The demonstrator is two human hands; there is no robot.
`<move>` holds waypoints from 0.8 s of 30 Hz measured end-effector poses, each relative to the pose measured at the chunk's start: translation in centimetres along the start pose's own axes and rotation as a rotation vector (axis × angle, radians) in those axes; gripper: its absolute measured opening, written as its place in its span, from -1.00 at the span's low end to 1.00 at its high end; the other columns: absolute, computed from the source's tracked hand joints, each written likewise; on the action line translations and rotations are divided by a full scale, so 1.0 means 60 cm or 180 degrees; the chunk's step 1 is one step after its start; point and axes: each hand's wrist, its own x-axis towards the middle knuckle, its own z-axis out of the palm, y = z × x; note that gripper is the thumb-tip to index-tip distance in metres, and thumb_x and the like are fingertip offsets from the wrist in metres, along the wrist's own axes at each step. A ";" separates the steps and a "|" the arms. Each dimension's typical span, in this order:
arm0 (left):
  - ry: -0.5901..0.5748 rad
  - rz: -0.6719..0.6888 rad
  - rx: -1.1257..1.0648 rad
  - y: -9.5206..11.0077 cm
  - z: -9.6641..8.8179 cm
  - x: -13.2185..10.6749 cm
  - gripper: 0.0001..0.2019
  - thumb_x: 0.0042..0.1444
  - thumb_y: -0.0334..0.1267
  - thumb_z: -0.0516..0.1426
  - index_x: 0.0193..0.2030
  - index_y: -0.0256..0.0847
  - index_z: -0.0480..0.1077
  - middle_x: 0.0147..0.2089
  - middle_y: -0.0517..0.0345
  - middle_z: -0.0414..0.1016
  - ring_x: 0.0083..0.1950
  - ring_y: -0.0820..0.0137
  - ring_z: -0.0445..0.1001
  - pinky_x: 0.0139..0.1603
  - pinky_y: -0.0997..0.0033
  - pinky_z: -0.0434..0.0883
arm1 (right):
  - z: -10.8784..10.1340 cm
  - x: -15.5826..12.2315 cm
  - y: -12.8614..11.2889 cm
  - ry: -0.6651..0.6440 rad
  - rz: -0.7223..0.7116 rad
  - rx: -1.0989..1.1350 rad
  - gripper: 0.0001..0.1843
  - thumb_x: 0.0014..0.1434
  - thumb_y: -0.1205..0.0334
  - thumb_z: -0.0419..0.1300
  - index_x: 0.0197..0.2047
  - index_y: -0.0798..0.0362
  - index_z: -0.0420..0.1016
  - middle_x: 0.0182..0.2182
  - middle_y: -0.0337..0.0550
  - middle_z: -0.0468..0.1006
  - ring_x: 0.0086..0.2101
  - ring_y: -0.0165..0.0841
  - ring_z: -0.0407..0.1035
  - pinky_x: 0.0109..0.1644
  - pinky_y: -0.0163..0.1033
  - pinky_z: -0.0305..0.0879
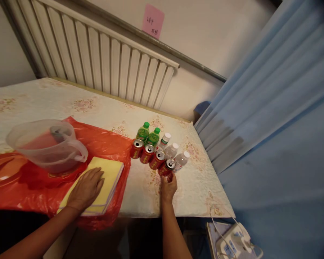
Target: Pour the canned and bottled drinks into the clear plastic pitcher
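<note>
My left hand (86, 187) lies flat, fingers stretched, on a folded yellow cloth (112, 169). At the near end of a row of several red drink cans (147, 154), my right hand (169, 187) has its fingers closed on the base of the last red can (166, 167). That can stands upright, close beside its neighbour; the fingertips are partly hidden by it. Right behind the cans stand two green-capped bottles (143, 132) and three clear bottles with white caps (182, 159).
Left of the cloth, a clear plastic jug (47, 158) with a handle stands on a red plastic bag (102, 138). A flowered tablecloth (140, 194) covers the table. A radiator (105, 54) lines the back, a blue curtain (272, 118) the right. A power strip (233, 244) sits below the right edge.
</note>
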 end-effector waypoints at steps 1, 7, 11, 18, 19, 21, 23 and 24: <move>-0.0001 -0.0009 0.0000 0.000 0.000 0.000 -0.62 0.33 -0.12 -0.05 0.04 -0.27 0.47 0.17 -0.25 0.50 0.22 0.02 0.44 0.30 -0.08 0.34 | 0.000 0.000 0.000 -0.0019 -0.0002 0.0001 -0.48 0.00 0.10 0.24 0.05 0.09 0.53 -0.17 -0.03 0.66 -0.14 -0.16 0.50 -0.06 -0.16 0.38; -0.0025 -0.0017 0.0071 -0.002 0.001 -0.002 -0.61 0.33 -0.11 -0.05 0.04 -0.30 0.48 0.17 -0.26 0.51 0.22 0.01 0.44 0.31 -0.08 0.33 | -0.002 -0.002 0.000 -0.0106 0.0012 0.0023 -0.50 0.03 0.10 0.22 0.04 0.08 0.52 -0.15 -0.03 0.66 -0.13 -0.15 0.51 -0.07 -0.17 0.39; -0.0015 -0.0021 0.0080 -0.004 0.002 -0.003 -0.62 0.33 -0.10 -0.03 0.04 -0.26 0.48 0.17 -0.22 0.52 0.22 0.03 0.45 0.31 -0.07 0.33 | -0.002 -0.003 0.002 -0.0086 0.0165 0.0082 -0.50 0.01 0.08 0.24 0.02 0.08 0.51 -0.13 0.01 0.65 -0.13 -0.14 0.51 -0.07 -0.15 0.41; 0.0022 -0.0074 0.0084 -0.004 0.001 -0.003 -0.63 0.32 -0.11 -0.03 0.02 -0.25 0.50 0.16 -0.21 0.53 0.21 0.03 0.47 0.30 -0.08 0.35 | 0.001 -0.002 0.004 -0.0115 0.0366 0.0196 -0.45 -0.01 0.02 0.26 0.03 0.11 0.49 -0.09 0.07 0.63 -0.14 -0.13 0.52 0.00 -0.10 0.42; 0.0020 -0.0070 0.0085 -0.003 0.001 -0.002 -0.62 0.32 -0.11 -0.03 0.02 -0.26 0.50 0.16 -0.22 0.53 0.20 0.02 0.47 0.30 -0.08 0.36 | 0.001 -0.002 0.003 -0.0125 0.0392 0.0191 -0.44 -0.01 0.02 0.26 0.03 0.12 0.49 -0.09 0.08 0.63 -0.15 -0.13 0.52 -0.01 -0.10 0.42; 0.0008 -0.0052 0.0098 -0.003 0.000 -0.002 -0.62 0.32 -0.12 -0.03 0.02 -0.28 0.51 0.16 -0.24 0.53 0.20 0.02 0.46 0.30 -0.08 0.35 | 0.000 -0.002 0.001 -0.0118 0.0427 0.0154 -0.43 -0.02 0.03 0.27 0.04 0.14 0.50 -0.09 0.09 0.63 -0.16 -0.14 0.52 -0.01 -0.11 0.42; 0.0003 -0.0044 0.0114 -0.003 0.000 -0.002 -0.62 0.32 -0.13 -0.03 0.02 -0.29 0.50 0.16 -0.24 0.53 0.21 0.02 0.46 0.31 -0.07 0.34 | -0.002 -0.001 -0.001 -0.0107 0.0438 0.0118 -0.43 -0.03 0.05 0.27 0.04 0.13 0.50 -0.10 0.08 0.63 -0.16 -0.13 0.52 -0.02 -0.12 0.43; 0.0005 -0.0051 0.0118 -0.002 0.000 -0.003 -0.62 0.32 -0.13 -0.02 0.02 -0.29 0.50 0.16 -0.23 0.53 0.21 0.02 0.46 0.32 -0.06 0.33 | -0.002 -0.001 -0.002 -0.0110 0.0437 0.0098 -0.43 -0.03 0.05 0.28 0.04 0.13 0.50 -0.11 0.07 0.63 -0.16 -0.13 0.52 -0.02 -0.12 0.43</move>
